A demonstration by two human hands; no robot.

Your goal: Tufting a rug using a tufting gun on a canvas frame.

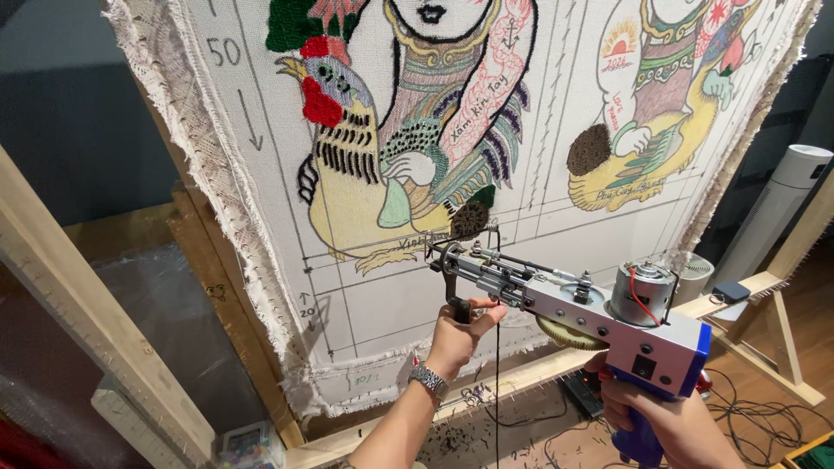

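A tufting gun (591, 308) with a white and blue body and a bare motor on top points at a stretched white cloth (408, 287) that bears a coloured drawing of figures and a rooster. Its needle tip touches a dark tufted patch (470, 221) near the cloth's middle. My left hand (460, 334), with a metal watch on the wrist, grips the gun's black front handle from below. My right hand (669, 421) holds the blue rear grip at the lower right. A dark yarn strand hangs down from the gun.
A wooden frame (113, 339) holds the cloth, with a beam at the left and a rail along the bottom. A second dark tufted patch (589, 149) sits on the right drawing. A white tower fan (777, 208) stands at the right. Cables and yarn scraps lie on the floor (764, 417).
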